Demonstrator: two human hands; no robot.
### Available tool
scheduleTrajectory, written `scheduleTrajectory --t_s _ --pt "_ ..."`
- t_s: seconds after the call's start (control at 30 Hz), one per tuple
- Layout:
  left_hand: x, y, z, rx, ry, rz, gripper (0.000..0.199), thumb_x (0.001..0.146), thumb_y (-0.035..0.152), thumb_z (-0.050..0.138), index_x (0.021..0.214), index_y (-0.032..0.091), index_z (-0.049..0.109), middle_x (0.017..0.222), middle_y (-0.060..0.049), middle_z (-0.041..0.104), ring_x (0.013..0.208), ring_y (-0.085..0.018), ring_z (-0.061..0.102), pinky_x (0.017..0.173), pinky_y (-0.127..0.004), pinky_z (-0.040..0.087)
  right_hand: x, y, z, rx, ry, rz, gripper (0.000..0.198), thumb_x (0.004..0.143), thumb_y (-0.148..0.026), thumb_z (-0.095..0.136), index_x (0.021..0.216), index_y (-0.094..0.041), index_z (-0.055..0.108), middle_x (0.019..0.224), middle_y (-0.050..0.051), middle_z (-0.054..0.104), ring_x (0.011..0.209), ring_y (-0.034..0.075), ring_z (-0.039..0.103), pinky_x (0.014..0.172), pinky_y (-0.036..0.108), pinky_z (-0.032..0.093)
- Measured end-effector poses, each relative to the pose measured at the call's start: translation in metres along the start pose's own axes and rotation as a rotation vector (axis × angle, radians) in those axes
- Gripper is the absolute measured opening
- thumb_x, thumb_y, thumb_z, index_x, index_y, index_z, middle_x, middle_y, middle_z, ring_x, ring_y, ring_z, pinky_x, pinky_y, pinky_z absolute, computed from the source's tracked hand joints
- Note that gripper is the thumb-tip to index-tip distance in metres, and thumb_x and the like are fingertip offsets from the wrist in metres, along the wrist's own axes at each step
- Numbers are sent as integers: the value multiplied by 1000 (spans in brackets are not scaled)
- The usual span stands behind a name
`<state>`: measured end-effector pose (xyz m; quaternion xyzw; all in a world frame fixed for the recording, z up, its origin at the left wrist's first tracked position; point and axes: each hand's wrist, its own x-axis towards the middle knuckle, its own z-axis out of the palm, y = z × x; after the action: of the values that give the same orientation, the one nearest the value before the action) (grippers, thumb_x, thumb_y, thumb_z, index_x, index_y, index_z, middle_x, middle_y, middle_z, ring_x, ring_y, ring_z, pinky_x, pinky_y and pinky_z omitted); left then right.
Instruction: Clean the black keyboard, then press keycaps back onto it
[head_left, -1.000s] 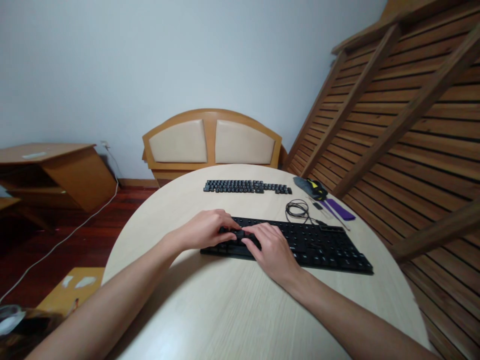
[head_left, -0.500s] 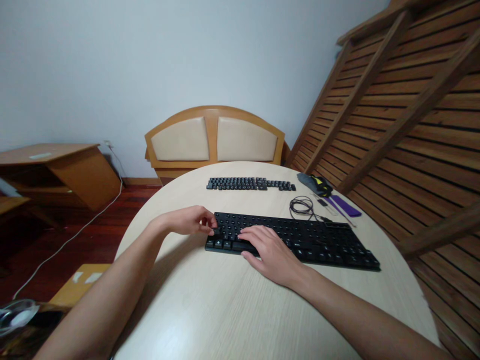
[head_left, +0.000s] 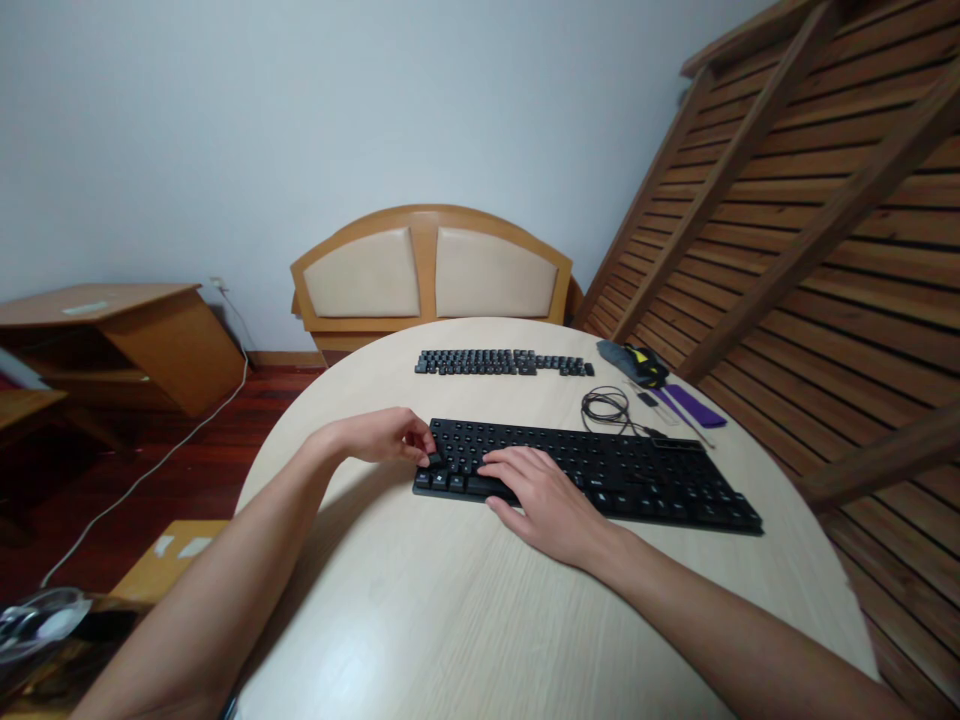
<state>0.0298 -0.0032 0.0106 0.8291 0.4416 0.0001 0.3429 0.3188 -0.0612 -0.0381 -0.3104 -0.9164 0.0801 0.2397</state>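
Note:
A black keyboard (head_left: 637,478) lies across the table, with many key positions on its upper rows bare of caps. At its left end my left hand (head_left: 390,437) pinches a dark keycap (head_left: 436,460) between thumb and fingers, just over the left edge of the keys. My right hand (head_left: 541,505) rests with fingers stretched over the lower middle of the keyboard, thumb on its front edge. Loose black keycaps (head_left: 480,362) stand in rows on the table beyond the keyboard.
A coiled black cable (head_left: 606,406) lies behind the keyboard. Near the round table's (head_left: 420,610) right edge are a grey, black and yellow item (head_left: 637,366), a purple strip (head_left: 697,406) and thin tools. A slatted wooden frame (head_left: 787,220) leans at the right.
The keycap in my left hand shows more tilted and raised than before. My right hand keeps its place on the keyboard. The whole view has shifted slightly.

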Motion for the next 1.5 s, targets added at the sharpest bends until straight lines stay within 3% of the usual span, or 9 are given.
scheduleTrajectory --t_s 0.73,1.1,1.5 --pt "3 0 4 -23 5 22 25 78 28 69 100 15 72 83 -3 73 74 -16 62 65 -23 44 0 0 2 -17 -25 1 31 92 -23 63 122 -19 62 128 10 64 120 25 55 105 45 42" --pt "5 3 5 -61 12 70 23 80 34 69 89 15 79 86 -5 76 76 -17 63 70 -24 46 0 0 0 -9 -31 3 31 92 -23 62 122 -19 62 127 10 64 120 24 55 104 45 43" --pt "11 0 7 -143 7 24 19 76 33 70 76 15 76 72 -1 71 67 -14 57 67 -24 42 2 -1 3 -10 -44 6 33 91 -22 62 124 -19 60 127 10 64 120 25 55 104 45 43"
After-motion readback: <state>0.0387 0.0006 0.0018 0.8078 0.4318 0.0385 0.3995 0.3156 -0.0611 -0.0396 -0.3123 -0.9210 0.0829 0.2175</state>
